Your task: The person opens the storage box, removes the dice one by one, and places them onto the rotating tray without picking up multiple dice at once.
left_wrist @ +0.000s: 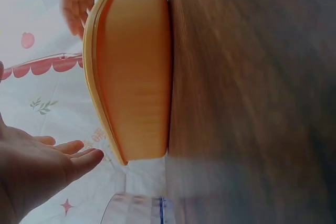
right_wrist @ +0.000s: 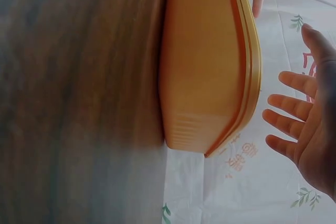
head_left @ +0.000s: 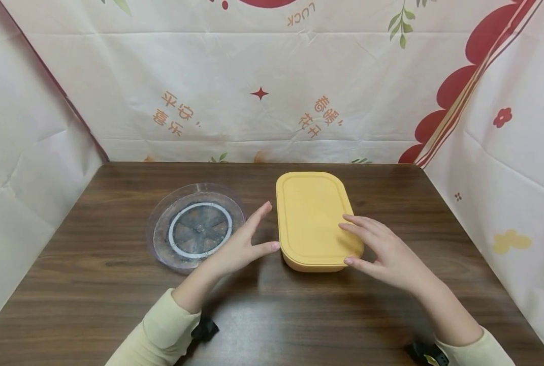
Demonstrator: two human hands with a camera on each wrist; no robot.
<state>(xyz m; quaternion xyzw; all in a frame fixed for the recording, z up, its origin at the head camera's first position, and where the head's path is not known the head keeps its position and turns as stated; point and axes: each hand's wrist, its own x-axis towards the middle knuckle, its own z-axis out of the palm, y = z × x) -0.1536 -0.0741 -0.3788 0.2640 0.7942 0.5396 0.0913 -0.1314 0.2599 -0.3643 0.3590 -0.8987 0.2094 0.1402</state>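
A yellow lidded food container (head_left: 315, 218) stands on the wooden table, its lid on. In the head view my left hand (head_left: 242, 244) is at its left side, thumb and fingers spread, with the thumb tip right by the container's edge. My right hand (head_left: 386, 249) hovers at the right side, fingers apart and overlapping the lid's edge in that view. Both wrist views show the container's orange-yellow wall (left_wrist: 136, 72) with a gap between it and the nearer hand: the left hand (left_wrist: 47, 166) and the right hand (right_wrist: 310, 114). Neither palm holds anything.
To the left lies a round clear plastic tray (head_left: 162, 246) with a pale ring in its middle, partly behind my left forearm. The dark wooden table (head_left: 272, 325) ends at a printed cloth backdrop (head_left: 235, 66), with cloth on both sides too.
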